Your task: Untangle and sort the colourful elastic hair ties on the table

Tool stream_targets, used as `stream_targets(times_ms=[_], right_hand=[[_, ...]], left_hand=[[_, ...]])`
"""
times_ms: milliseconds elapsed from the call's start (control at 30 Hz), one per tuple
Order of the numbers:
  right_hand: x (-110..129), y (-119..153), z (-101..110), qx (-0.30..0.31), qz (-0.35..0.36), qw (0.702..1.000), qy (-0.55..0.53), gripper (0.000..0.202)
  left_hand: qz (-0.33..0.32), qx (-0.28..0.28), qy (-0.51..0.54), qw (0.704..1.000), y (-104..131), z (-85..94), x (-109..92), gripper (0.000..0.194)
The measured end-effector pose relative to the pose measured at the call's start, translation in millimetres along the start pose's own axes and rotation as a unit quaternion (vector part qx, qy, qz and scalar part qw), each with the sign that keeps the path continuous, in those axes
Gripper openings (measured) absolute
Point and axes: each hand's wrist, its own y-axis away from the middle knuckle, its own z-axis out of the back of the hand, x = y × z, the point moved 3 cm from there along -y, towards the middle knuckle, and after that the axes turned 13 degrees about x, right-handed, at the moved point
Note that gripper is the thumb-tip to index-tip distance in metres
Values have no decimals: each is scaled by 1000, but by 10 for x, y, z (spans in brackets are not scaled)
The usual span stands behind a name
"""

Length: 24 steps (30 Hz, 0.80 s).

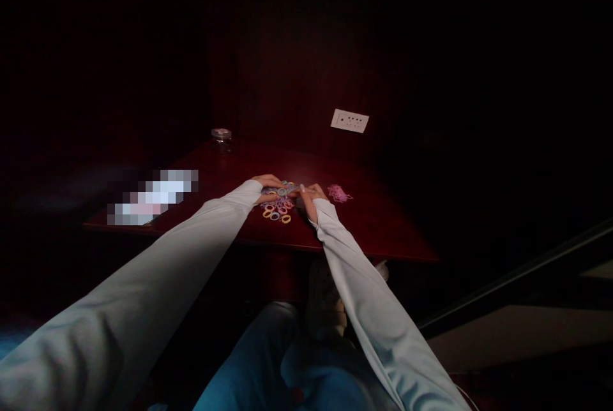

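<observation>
A small heap of pastel hair ties (280,205) in purple, pink, yellow and blue lies on the dark red table. Over its left side is my left hand (268,187), fingers and thumb closed around a pale greenish hair tie (282,192) at the heap's top. My right hand (313,194) is at the heap's right edge, its thumb and fingers pinched at the right side of the same tie. The fingertips are small and partly in shadow. Right of that hand is a loose pile of thin pink elastic bands (339,193).
A clear lidded jar (221,140) stands at the table's back left. A blurred-out bright object (153,199) lies near the left edge. A white socket plate (350,120) is on the panel behind the table (373,232). My legs are below the front edge.
</observation>
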Motion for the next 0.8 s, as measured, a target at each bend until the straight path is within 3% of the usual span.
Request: stream_targets(times_ms=[233,533,800], right_hand=[[-115,-44,73,-67,-53,996,-11,75],[-178,-84,61,-52,-49,997,10,70],[-271,-109,70,-81,-86,993,-21,78]], left_hand=[[15,-47,21,999,-39,1,115,50],[52,-55,-5,997,-24,106,36,34],[113,-125,51,984,12,155,-15,35]])
